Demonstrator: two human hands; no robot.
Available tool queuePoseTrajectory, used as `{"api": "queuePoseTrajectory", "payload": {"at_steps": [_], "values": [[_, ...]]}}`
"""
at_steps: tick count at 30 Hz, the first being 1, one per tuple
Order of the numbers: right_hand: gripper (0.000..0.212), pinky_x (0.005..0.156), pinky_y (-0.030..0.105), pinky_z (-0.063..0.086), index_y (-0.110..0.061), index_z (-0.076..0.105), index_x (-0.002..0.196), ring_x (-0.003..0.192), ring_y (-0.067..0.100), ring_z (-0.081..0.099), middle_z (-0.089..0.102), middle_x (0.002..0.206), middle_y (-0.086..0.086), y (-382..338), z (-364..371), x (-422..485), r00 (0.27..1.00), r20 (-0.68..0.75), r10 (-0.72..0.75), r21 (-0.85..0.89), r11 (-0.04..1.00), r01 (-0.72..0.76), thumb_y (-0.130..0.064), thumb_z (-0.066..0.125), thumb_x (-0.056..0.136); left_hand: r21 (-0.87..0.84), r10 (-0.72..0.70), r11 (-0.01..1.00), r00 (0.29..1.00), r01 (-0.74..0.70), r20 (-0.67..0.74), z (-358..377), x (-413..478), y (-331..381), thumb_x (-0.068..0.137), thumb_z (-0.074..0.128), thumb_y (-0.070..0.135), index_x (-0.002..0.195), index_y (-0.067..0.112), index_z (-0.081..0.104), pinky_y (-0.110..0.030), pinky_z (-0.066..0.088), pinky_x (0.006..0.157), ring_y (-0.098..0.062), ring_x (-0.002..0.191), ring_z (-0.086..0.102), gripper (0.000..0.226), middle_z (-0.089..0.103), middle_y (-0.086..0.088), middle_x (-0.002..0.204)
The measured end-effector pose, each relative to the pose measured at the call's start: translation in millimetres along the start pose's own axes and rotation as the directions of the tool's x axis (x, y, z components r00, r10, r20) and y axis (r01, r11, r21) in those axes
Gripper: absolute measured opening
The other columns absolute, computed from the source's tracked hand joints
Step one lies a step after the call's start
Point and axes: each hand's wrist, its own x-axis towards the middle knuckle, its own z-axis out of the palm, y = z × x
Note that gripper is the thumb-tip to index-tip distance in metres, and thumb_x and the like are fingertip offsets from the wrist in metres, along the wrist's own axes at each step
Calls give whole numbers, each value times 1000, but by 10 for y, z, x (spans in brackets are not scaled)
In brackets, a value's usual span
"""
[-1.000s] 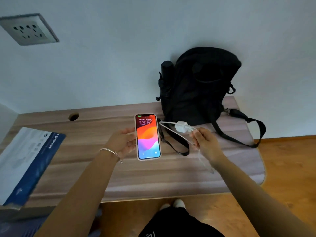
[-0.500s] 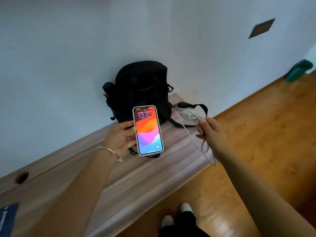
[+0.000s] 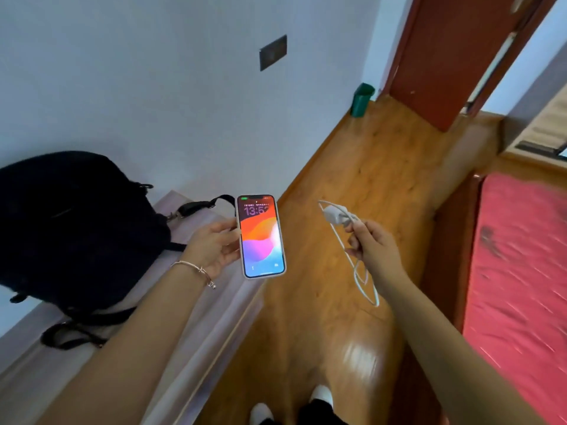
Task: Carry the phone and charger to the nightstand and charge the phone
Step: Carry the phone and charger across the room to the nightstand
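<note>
My left hand (image 3: 213, 245) grips a phone (image 3: 260, 236) by its left edge, screen lit in orange and purple and facing me, held over the right end of the wooden desk (image 3: 196, 326). My right hand (image 3: 372, 245) pinches a white charger (image 3: 336, 214). Its plug block sticks up above my fingers and its white cable (image 3: 363, 279) hangs in a loop below, over the floor. No nightstand is in view.
A black backpack (image 3: 76, 228) sits on the desk against the white wall. Orange wooden floor (image 3: 365, 167) runs ahead to a red-brown door (image 3: 445, 56) with a green bin (image 3: 362, 99) beside it. A bed with a red cover (image 3: 521, 271) lies at the right.
My view has swung right, away from the desk toward the floor, door and bed. Both hands have lifted off the desk, carrying the phone and the charger along.
</note>
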Motion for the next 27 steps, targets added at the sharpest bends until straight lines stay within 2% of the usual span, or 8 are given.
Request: {"api": "queuePoseTrajectory", "payload": {"at_steps": [1,4,6,11,15,19,24,27], "values": [[27,58,17,46,-14,57,77,46,0,44,42,57,-1,4,-149,27,1000,-22,9,-3,1000,-9,-18,41,99,7,-11,1000,1000,11,9,150,66,-7,90,47,-4,126,-2,52,-32,56,71,-23,83,62,36,62,-18,106],[27,58,17,47,-13,58,77,47,0,45,44,57,-2,19,-538,105,996,-84,24,11,1000,-23,-18,43,98,11,-14,1000,1000,14,-7,593,228,-21,89,47,-7,114,1,57,-28,58,57,-18,67,67,29,69,-9,84],[27,55,15,47,-13,58,76,47,0,44,44,56,-3,39,-745,143,993,-118,27,25,999,-24,-17,43,98,57,8,998,1000,-6,-28,844,307,-46,88,49,-7,111,1,59,-26,57,53,-18,68,67,26,68,-8,83],[28,52,16,45,-12,59,73,45,1,44,47,48,-9,131,-1122,286,982,-183,43,57,998,-34,-15,44,97,233,90,969,995,-76,-51,1307,556,-136,87,57,1,111,3,64,-33,59,70,-26,91,68,25,70,-11,103],[28,52,18,45,-13,61,74,46,1,43,47,49,-9,222,-1336,511,980,-190,54,44,998,-46,-18,45,97,316,97,944,995,-98,20,1595,826,-153,86,62,9,106,10,68,-33,59,70,-23,92,69,21,72,-4,103],[28,52,19,45,-14,61,73,43,3,43,49,48,-9,283,-1487,888,979,-191,75,45,997,-67,-18,46,97,345,60,936,998,-69,38,1832,1222,-115,85,64,12,102,14,68,-33,59,67,-22,91,69,18,72,-3,102],[25,58,26,45,-10,61,78,41,2,44,50,49,-8,249,-1625,1554,962,-244,122,46,992,-115,-17,46,97,314,-49,949,995,18,89,2107,1899,89,85,64,13,105,11,66,-39,59,73,-28,96,67,20,69,-9,107],[24,55,22,46,-10,61,78,43,2,44,48,55,-2,156,-1718,1963,945,-291,146,55,989,-136,-16,46,96,287,-99,956,988,61,121,2308,2306,259,86,63,13,110,8,64,-41,58,77,-30,99,66,25,68,-11,110]]}}
